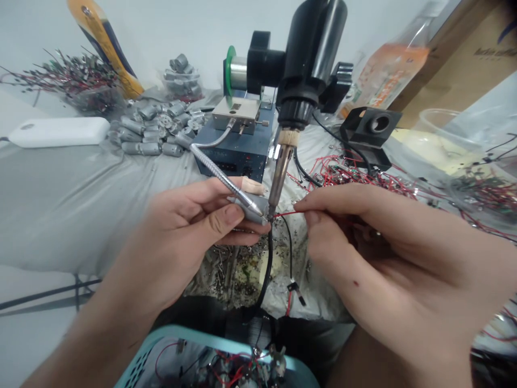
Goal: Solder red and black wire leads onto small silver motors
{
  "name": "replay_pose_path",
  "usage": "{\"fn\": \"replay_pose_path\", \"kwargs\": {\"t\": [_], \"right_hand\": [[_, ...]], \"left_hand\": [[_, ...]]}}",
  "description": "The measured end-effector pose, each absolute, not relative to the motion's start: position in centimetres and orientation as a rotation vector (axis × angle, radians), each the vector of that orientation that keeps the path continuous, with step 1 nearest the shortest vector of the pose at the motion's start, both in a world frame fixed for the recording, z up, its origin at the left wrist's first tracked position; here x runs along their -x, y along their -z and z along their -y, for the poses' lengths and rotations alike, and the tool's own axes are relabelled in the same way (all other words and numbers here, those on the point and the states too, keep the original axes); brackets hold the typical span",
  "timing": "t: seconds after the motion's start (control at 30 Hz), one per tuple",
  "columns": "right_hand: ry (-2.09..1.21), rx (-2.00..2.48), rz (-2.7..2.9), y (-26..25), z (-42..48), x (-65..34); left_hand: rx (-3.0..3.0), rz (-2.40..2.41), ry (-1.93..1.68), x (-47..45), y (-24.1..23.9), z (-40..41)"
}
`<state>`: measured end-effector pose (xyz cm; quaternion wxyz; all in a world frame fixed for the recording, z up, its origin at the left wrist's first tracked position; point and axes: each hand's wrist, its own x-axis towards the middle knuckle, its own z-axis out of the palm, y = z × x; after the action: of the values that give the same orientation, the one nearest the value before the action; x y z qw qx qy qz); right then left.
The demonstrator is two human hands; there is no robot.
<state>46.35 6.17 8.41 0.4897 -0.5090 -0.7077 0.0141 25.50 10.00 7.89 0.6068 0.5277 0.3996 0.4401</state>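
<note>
left hand (181, 237) grips a grey dc motor (252, 210) in curled fingers; right hand (375, 253) pinches a red wire (286, 213) to its end, beside the soldering iron tip (274, 191).

We're logging a matt grey metal motor can (252, 210), glossy red plastic wire (286, 213), rough wood-look iron collar (288, 137), smooth grey cloth sheet (81, 215).
</note>
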Motion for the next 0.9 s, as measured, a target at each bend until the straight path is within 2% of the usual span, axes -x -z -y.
{"fn": "replay_pose_path", "kwargs": {"t": [0.37,0.67,0.9], "right_hand": [[-0.034,1.232,1.689,-7.9,-5.9,-46.5],[-0.036,1.224,1.711,-8.1,-5.9,-46.5],[-0.021,1.212,1.706,-7.9,-5.8,-46.6]], "left_hand": [[-1.257,-0.893,-0.999,-24.9,-7.1,-10.5],[-1.276,-0.995,-1.004,-25.7,-8.3,-9.8],[-1.294,-0.879,-0.993,-24.6,-7.2,-10.7]]}}
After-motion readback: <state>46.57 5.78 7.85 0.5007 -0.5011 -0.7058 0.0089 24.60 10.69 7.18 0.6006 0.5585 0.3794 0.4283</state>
